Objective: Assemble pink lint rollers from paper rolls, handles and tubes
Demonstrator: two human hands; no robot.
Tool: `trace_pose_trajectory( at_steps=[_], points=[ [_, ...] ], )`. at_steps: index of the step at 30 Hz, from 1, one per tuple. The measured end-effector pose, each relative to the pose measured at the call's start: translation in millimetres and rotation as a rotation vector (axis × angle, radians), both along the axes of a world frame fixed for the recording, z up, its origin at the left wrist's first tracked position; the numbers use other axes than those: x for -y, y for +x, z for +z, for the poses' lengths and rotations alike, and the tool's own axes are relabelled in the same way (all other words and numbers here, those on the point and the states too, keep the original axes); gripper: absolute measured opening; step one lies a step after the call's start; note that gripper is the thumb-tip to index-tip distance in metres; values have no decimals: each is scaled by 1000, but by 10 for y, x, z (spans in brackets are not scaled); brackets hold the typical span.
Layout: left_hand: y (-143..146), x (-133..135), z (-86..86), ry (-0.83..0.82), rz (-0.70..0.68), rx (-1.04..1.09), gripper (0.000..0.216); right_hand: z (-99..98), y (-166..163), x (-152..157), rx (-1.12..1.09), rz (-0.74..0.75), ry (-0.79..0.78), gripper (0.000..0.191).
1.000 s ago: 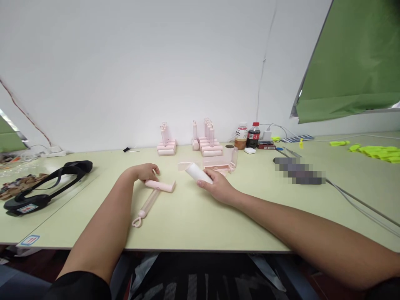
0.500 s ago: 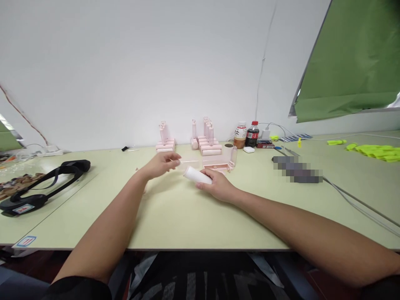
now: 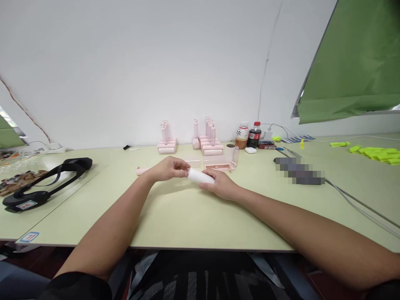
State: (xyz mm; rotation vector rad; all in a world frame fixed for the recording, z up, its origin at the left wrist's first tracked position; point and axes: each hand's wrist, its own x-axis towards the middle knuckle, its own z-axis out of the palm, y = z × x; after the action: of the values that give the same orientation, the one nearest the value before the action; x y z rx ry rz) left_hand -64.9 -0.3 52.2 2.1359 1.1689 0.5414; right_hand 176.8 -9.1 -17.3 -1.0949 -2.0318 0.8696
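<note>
A white lint roller paper roll lies across my right hand, whose thumb and fingers wrap its right end. At the roll's left end, the thumb and fingertips of my left hand pinch together at the edge. The roll is held above the table, slightly tilted. Past my hands sit a pink open case part, a clear cover and a roll standing on end. A pink stick-like part is partly hidden behind my left wrist.
Pink lint rollers stand in two groups by the wall. Two drink bottles, a white case and a pixelated dark object are to the right. A black headset-like strap lies left; yellow-green pieces lie far right.
My left hand has moved right and its fingertips have closed on the left end of the roll. My right hand keeps hold of the roll, which now lies flatter.
</note>
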Motion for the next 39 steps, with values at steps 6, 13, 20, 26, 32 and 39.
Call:
trace_pose_trajectory(
  at_steps=[6,13,20,26,32,39],
  points=[
    [1,-21,-37,26,-46,-34,29,17,8,-3,37,29,-25,37],
    [11,-63,-120,-20,-46,61,35,17,12,-18,22,-4,-21,34],
    [-58,-155,-155,0,99,145,24,75,-24,14,-71,-158,-204,39],
    [11,-158,-269,115,154,-281,23,79,-29,9,-217,-226,-272,41],
    [54,-140,-305,87,177,-438,28,55,-26,-3,-227,-177,-294,38],
    [104,-41,-167,-38,99,98,41,43,-51,28,-351,-64,-474,27]
  ],
)
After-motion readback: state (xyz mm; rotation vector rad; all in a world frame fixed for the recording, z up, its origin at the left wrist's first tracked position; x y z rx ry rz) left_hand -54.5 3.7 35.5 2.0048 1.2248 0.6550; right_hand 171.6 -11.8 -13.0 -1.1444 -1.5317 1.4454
